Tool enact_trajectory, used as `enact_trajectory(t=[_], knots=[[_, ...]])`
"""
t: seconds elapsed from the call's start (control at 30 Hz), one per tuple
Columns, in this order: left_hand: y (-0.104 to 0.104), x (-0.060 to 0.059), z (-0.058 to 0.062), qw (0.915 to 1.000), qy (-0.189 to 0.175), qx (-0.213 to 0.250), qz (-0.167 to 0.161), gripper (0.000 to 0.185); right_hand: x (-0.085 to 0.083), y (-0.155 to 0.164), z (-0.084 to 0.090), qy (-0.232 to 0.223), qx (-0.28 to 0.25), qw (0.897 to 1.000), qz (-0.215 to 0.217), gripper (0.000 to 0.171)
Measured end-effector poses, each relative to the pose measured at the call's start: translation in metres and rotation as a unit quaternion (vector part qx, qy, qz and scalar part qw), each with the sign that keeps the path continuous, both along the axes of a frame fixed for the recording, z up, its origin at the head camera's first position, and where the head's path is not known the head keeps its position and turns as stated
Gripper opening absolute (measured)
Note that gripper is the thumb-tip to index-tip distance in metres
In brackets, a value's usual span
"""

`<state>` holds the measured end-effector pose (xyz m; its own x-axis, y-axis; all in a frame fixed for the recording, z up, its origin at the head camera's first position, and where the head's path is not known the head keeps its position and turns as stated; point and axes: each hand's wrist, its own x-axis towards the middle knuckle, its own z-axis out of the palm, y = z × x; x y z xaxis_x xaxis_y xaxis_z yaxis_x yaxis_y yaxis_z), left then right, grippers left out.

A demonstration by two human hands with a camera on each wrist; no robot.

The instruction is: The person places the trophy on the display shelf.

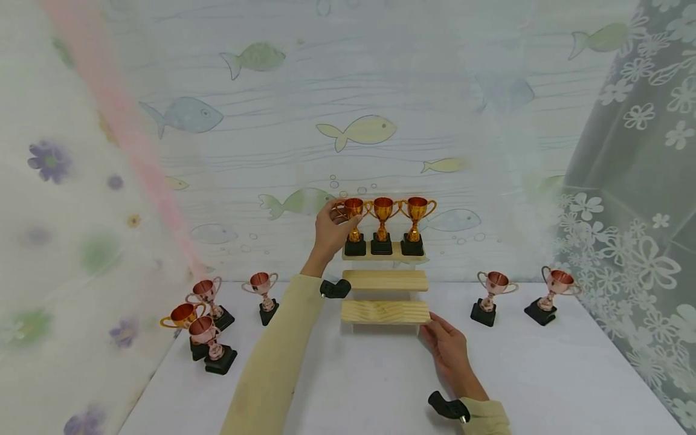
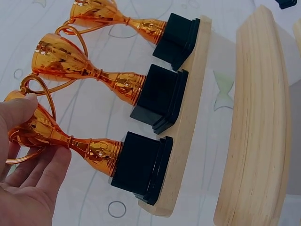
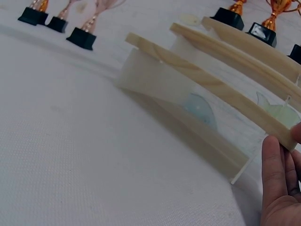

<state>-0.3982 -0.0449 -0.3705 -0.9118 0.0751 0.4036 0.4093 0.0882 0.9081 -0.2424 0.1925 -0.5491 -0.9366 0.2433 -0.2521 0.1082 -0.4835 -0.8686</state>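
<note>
Three gold trophy cups with black bases stand in a row on the top step of a wooden tiered stand (image 1: 385, 313). My left hand (image 1: 333, 231) holds the leftmost gold trophy (image 2: 101, 151) by its cup, thumb on one side and fingers on the other; its base rests on the top step. Beside it are the middle gold trophy (image 1: 383, 211) and the right gold trophy (image 1: 417, 211). My right hand (image 1: 448, 350) pinches the right end of the lowest step (image 3: 225, 96), thumb above and fingers beneath.
At the left of the white table (image 1: 370, 386) are a gold trophy (image 1: 182, 315) and several rose-gold trophies (image 1: 216, 349), some overlapping. Two more rose-gold trophies (image 1: 495, 284) stand at the right. A fish-patterned curtain (image 1: 348, 72) hangs behind the stand.
</note>
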Motion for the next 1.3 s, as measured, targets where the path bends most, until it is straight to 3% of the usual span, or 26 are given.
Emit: enact_trajectory(t=[0.33,0.67,0.93,1.13,1.3], knots=[[-0.001,0.0,-0.002,0.9999,-0.015,0.001,0.001,0.058,0.003,-0.001,0.002,-0.002,0.004,1.0,0.004,0.05],[-0.018,0.011,0.0,0.9997,-0.019,0.004,0.017,0.074,0.003,-0.003,0.003,-0.003,0.006,1.0,0.006,0.05],[-0.035,0.03,0.014,0.9973,-0.065,0.001,0.034,0.078,0.003,-0.003,0.006,0.0,0.004,1.0,0.003,0.052],[-0.045,0.046,0.017,0.9973,-0.061,0.009,0.04,0.077,0.006,-0.002,0.008,-0.012,0.013,1.0,0.012,0.052],[-0.053,0.063,0.012,0.9973,-0.054,0.02,0.047,0.075,0.005,-0.002,0.007,-0.016,0.009,1.0,0.01,0.053]])
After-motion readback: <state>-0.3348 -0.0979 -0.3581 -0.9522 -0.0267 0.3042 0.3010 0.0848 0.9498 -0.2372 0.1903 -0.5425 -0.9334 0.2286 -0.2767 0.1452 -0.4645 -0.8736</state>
